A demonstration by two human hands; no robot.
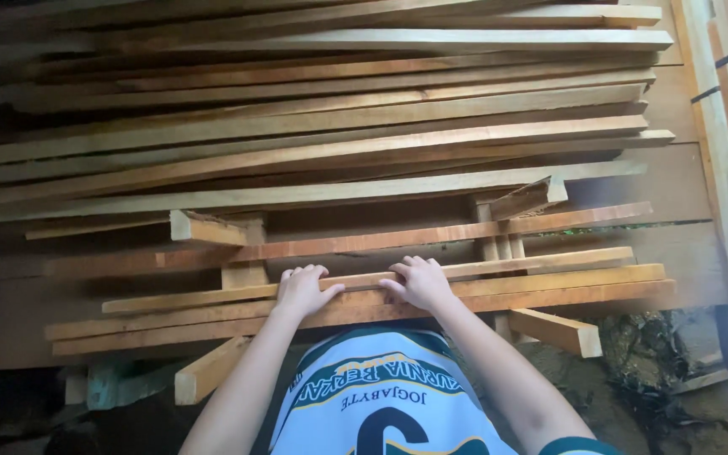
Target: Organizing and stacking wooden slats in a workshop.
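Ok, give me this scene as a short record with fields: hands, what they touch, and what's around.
left hand: palm down, fingers curled over the edge of a long wooden slat
right hand: palm down on the same slat, beside the left
stack: many long timber slats lying roughly side to side
short offcut: sticks out below the front slats at right
ground: dirt and debris at lower right

Soft daylight falls from the upper right on the stacked wooden planks (364,126); the left edge and lower corners sink into shadow, slightly blurred.
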